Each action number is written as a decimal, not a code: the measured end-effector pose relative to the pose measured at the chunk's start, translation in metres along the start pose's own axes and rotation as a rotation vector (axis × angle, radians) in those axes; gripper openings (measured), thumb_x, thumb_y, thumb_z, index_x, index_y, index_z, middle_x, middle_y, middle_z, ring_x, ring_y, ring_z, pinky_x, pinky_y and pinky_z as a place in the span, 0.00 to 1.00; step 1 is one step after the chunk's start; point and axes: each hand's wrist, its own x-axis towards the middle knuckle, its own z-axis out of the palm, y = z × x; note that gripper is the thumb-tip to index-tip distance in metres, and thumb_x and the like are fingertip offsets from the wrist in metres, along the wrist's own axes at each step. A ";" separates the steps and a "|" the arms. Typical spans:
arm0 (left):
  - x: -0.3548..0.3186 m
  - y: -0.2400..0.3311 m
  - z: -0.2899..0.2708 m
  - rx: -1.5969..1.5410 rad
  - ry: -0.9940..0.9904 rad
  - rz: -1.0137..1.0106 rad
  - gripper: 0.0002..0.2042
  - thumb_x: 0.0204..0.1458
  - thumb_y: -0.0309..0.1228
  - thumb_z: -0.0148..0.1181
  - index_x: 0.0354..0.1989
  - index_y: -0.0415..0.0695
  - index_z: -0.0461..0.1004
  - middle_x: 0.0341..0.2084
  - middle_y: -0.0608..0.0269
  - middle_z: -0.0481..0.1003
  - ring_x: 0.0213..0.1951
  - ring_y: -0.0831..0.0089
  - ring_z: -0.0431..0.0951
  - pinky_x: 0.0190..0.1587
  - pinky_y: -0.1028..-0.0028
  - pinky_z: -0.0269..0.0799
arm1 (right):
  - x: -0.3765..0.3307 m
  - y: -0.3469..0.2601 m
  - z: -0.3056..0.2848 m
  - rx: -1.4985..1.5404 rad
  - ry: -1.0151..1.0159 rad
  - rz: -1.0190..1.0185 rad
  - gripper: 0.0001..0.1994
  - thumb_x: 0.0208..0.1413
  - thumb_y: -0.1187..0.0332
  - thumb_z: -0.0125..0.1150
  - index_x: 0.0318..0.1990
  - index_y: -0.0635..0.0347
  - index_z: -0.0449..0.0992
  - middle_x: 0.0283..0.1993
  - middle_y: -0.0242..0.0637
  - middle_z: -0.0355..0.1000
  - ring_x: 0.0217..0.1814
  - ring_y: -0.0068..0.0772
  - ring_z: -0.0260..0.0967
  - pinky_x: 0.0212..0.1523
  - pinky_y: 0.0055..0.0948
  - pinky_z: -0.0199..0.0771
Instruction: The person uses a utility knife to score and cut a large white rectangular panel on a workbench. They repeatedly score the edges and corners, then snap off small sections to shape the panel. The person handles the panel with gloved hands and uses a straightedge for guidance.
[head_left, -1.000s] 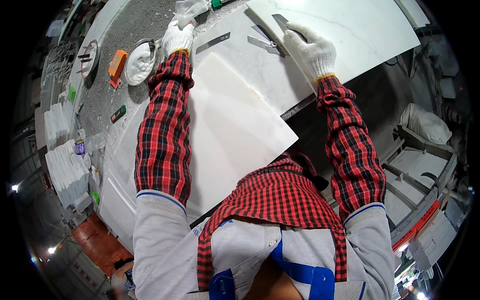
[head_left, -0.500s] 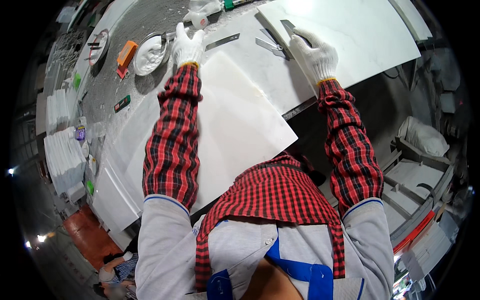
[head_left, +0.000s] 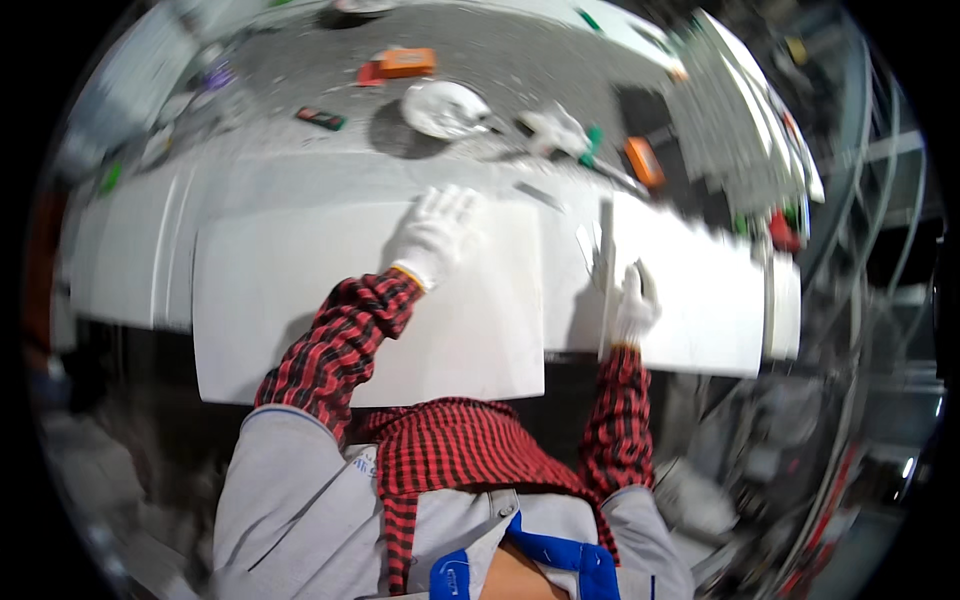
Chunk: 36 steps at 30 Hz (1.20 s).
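Note:
My left hand (head_left: 437,240), in a white knit glove, lies flat with its fingers stretched over the far part of a white slab (head_left: 370,330). Nothing is in it. My right hand (head_left: 636,305), gloved alike, rests at the left edge of a second, raised white slab (head_left: 695,310). Its fingers look curled, but blur hides what is between them. Between the hands, on the pale surface, lie a flat grey blade (head_left: 540,195) and a blurred small tool (head_left: 585,243).
Beyond the slabs, the dusty grey table holds a bowl of white powder (head_left: 440,108), an orange block (head_left: 407,62), a dark green-edged device (head_left: 320,118), a crumpled white bag (head_left: 553,130) and another orange item (head_left: 643,160). Stacked white pieces (head_left: 735,125) stand at the far right.
The view has swung round, so the slabs now lie square before me. My left hand has moved from beside the powder bowl onto the slab. My right hand stays at the other slab's edge.

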 end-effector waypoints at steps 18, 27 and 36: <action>0.001 -0.009 -0.039 -0.153 0.077 -0.004 0.20 0.58 0.44 0.57 0.56 0.48 0.69 0.52 0.60 0.70 0.60 0.60 0.66 0.70 0.55 0.55 | 0.010 -0.148 0.245 -0.292 -0.594 -0.286 0.16 0.55 0.52 0.67 0.49 0.41 0.86 0.39 0.43 0.82 0.42 0.45 0.81 0.45 0.37 0.78; 0.003 -0.013 -0.037 -0.107 -0.015 0.020 0.19 0.62 0.46 0.51 0.58 0.52 0.71 0.55 0.60 0.70 0.60 0.61 0.66 0.70 0.54 0.54 | 0.019 -0.128 0.265 -0.305 -0.552 -0.412 0.17 0.58 0.53 0.66 0.52 0.43 0.85 0.39 0.38 0.84 0.41 0.39 0.81 0.46 0.37 0.78; -0.007 -0.007 -0.029 -0.119 -0.049 -0.138 0.28 0.62 0.52 0.51 0.64 0.46 0.68 0.58 0.59 0.70 0.65 0.61 0.65 0.73 0.56 0.50 | -0.012 -0.123 0.237 0.202 -0.653 -0.071 0.17 0.63 0.67 0.66 0.56 0.64 0.81 0.39 0.31 0.80 0.29 0.16 0.68 0.30 0.19 0.70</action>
